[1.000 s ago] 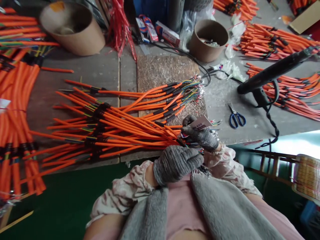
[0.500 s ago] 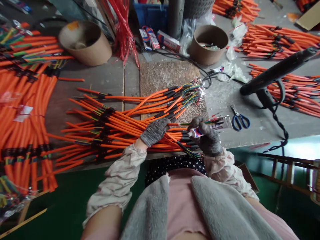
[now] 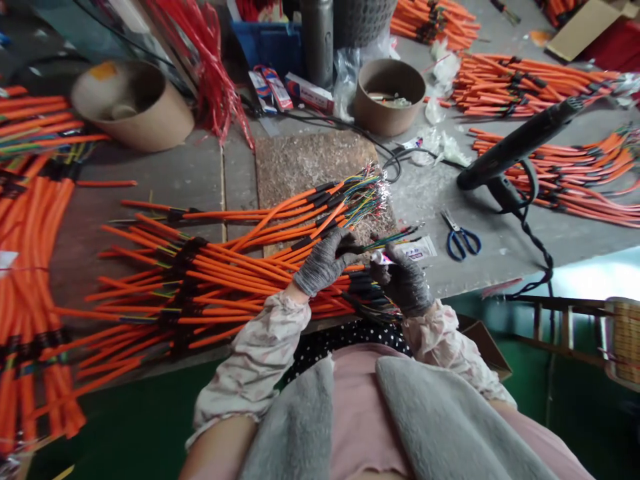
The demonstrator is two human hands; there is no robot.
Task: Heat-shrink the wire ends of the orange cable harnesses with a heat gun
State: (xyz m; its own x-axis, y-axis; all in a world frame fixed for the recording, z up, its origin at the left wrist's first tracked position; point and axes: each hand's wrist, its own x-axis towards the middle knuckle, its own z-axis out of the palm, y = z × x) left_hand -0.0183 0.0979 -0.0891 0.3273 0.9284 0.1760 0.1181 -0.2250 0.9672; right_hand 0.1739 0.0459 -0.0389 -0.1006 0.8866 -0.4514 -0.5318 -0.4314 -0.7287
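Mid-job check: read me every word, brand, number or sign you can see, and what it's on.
No text reads for certain. Print shows on:
Tube in the right hand: a line of characters, too small and blurred.
Long box behind the speckled board: lettering, too blurred.
Red-and-white box beside it: print, unreadable.
White slip at far left: nothing legible.

Coloured wires (image 3: pixel 397 237) in left hand (image 3: pixel 323 264), white tube (image 3: pixel 420 250) in right hand (image 3: pixel 407 285).

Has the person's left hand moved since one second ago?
Yes: the left hand has moved forward, closer to the brown board.
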